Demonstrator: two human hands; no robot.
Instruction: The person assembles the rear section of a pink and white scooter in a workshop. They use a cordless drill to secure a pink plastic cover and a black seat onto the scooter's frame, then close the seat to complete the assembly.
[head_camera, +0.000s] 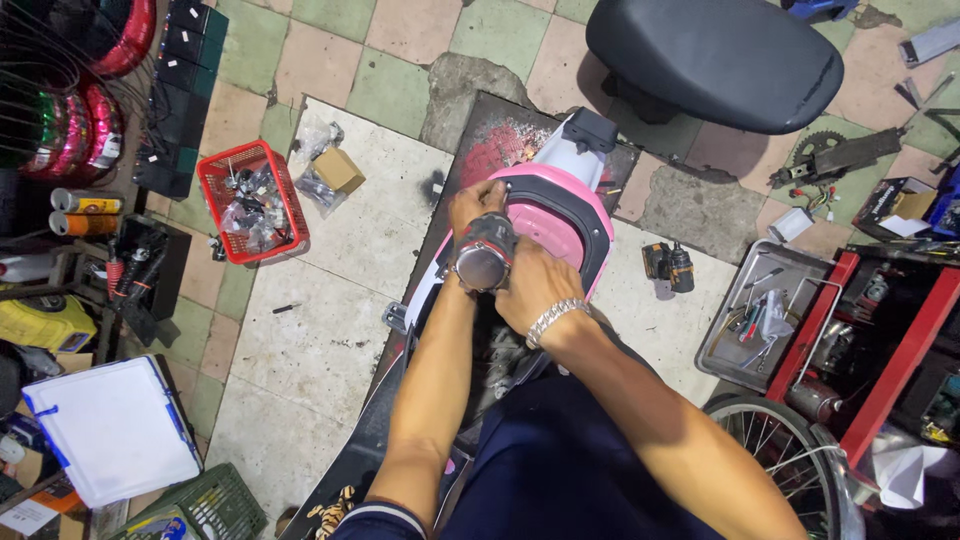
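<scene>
Seen from above, a person's left hand (476, 203) presses curled fingertips on the rim of a pink scooter body panel (563, 205) at centre frame, the right hand (533, 285) wraps closed around a power tool (484, 253); fastening looks midway, with the detached black seat (715, 60) lying at one o'clock.

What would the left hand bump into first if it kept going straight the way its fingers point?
Probably the white and black end of the pink scooter body; the left hand points that way, though depth is unclear.
</scene>
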